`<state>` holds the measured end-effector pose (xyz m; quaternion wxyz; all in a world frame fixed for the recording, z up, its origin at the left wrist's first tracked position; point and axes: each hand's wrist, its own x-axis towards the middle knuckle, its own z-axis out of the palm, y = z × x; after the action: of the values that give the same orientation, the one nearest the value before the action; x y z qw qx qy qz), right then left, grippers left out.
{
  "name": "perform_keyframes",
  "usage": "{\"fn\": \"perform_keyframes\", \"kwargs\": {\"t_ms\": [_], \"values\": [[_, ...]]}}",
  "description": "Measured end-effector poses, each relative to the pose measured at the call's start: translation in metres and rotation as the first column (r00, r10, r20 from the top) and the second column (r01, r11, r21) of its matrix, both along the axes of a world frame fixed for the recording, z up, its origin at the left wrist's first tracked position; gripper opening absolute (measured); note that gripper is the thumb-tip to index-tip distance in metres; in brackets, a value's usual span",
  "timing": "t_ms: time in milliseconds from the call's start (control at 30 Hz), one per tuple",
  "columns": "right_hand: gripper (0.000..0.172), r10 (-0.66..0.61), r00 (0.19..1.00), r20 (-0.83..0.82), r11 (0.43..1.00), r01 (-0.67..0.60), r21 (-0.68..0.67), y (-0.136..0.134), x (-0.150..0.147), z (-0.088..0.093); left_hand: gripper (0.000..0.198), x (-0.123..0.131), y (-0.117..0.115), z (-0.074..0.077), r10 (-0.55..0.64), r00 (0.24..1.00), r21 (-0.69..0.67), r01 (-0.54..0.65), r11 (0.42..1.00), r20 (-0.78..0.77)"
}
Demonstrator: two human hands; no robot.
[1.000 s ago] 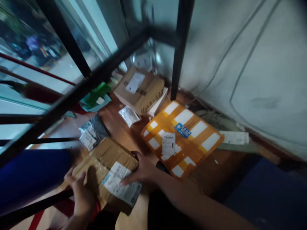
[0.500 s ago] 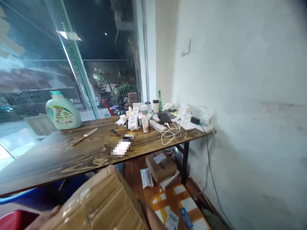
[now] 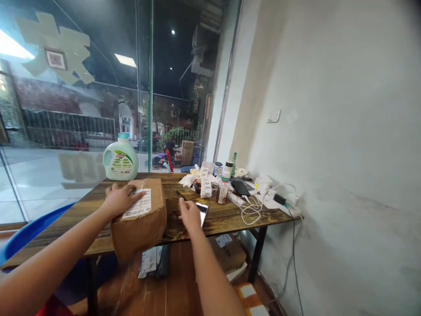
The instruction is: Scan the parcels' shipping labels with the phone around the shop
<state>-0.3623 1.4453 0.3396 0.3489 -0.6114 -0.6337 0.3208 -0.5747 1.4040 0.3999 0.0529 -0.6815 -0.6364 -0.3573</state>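
A brown cardboard box (image 3: 140, 235) with a white printed label (image 3: 144, 204) rests on the table, its near end at the front edge. My left hand (image 3: 120, 199) lies on its top with fingers spread, partly over the label. Right of the box, my right hand (image 3: 190, 215) hovers low over the table with fingers loosely bent and apart, apparently holding nothing. A smartphone (image 3: 203, 214) with a lit screen is just beside it, partly hidden by the hand. Beyond the fingertips lies a dark pen (image 3: 180, 195).
A green detergent jug (image 3: 120, 160) stands behind the box. Farther right are a label roll (image 3: 206, 186), a drink bottle (image 3: 222, 192), a black phone (image 3: 241, 188) and a white cable (image 3: 251, 210). Parcels (image 3: 228, 254) lie under the wooden table (image 3: 223, 221); a wall is on the right.
The box has gone from in front of the table, between my hands, up onto the tabletop. My right hand has left it and moved beside the smartphone. The view has shifted.
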Motion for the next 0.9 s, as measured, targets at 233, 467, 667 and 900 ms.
{"fn": "perform_keyframes", "kwargs": {"t_ms": [233, 467, 667, 900], "values": [[0.096, -0.279, 0.931, 0.237, 0.958, 0.287, -0.002, 0.043, 0.037, -0.039, 0.056, 0.059, -0.065, -0.008, 0.008, 0.973, 0.026, -0.002, 1.000, -0.231], [0.058, -0.112, 0.994, 0.001, 0.990, 0.112, 0.090, -0.045, 0.070, -0.071, 0.067, 0.135, -0.099, -0.119, 0.016, 0.559, -0.340, 0.481, 0.808, 0.829], [0.058, 0.050, 0.840, -0.540, 0.998, -0.026, 0.052, -0.166, 0.088, -0.111, 0.066, 0.182, -0.146, -0.149, 0.243, -0.263, 0.034, 0.740, 0.671, 0.934], [0.045, 0.008, 0.681, -0.732, 0.971, -0.181, -0.157, -0.224, 0.108, -0.123, 0.067, 0.198, -0.215, -0.157, 0.369, -0.256, -0.052, 0.758, 0.651, 0.893]]}}
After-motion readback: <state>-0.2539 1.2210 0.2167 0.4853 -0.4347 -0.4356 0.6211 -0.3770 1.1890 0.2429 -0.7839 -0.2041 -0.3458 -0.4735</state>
